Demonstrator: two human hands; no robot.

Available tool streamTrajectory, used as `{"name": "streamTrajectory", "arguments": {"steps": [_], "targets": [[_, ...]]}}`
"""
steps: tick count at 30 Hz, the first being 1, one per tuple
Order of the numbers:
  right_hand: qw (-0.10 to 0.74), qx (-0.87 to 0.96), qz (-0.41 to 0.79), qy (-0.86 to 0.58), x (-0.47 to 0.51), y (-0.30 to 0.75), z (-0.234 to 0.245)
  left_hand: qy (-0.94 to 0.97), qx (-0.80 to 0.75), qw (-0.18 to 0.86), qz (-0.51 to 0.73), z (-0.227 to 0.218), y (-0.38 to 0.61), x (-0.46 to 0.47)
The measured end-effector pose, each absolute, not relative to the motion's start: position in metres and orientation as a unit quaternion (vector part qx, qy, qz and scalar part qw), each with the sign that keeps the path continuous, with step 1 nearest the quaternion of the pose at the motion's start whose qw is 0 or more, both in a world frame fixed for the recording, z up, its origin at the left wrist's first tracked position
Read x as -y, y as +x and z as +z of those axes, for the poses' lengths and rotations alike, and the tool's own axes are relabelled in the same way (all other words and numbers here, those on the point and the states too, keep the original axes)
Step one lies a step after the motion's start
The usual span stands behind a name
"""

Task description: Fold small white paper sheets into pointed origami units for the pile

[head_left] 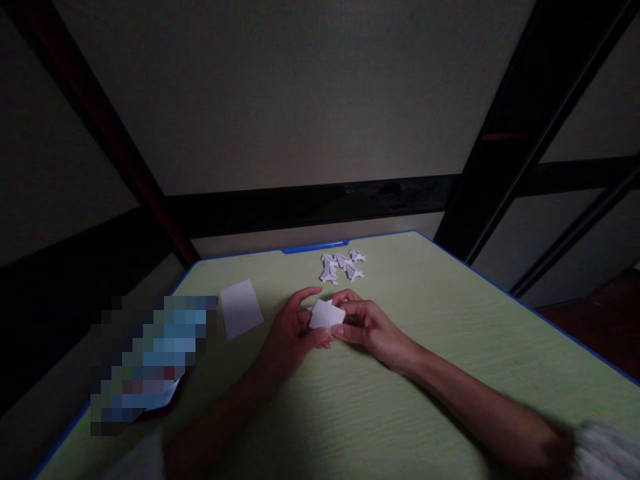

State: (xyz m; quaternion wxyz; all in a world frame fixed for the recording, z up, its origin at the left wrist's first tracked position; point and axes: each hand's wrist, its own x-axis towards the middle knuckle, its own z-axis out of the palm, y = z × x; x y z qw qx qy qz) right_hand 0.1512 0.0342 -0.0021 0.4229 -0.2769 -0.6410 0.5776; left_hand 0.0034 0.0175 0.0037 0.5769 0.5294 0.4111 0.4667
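A small folded piece of white paper is held between my two hands, above the middle of the table. My left hand grips its left side and lower edge, thumb in front and index finger arched above it. My right hand pinches the right corner between thumb and fingers. Behind the paper the fingertips are partly hidden. Several small folded white paper figures lie in a cluster just beyond my hands. A flat white sheet of paper rests to the left of my left hand.
The light green table has a blue edge and a blue handle-like piece at its far side. A pixelated device-like object stands at the left. Beyond the table rises a panelled wall with dark strips.
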Motion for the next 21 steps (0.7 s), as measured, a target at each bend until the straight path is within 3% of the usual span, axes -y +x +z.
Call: {"name": "streamTrajectory", "arguments": {"steps": [6, 12, 21], "targets": [[0.437, 0.589, 0.632, -0.250, -0.0323, 0.1486, -0.0024, 0.515, -0.376, 0.603, 0.479, 0.0027, 0.0023, -0.0183], [0.484, 0.564, 0.580, -0.333, -0.0354, 0.1462, -0.0058, 0.501, -0.453, 0.548, 0.494, 0.0025, 0.0052, -0.0208], [0.466, 0.608, 0.528, -0.368, -0.0349, 0.1453, -0.0057, 0.510, -0.484, 0.487, 0.519, 0.0024, 0.0040, -0.0209]]}}
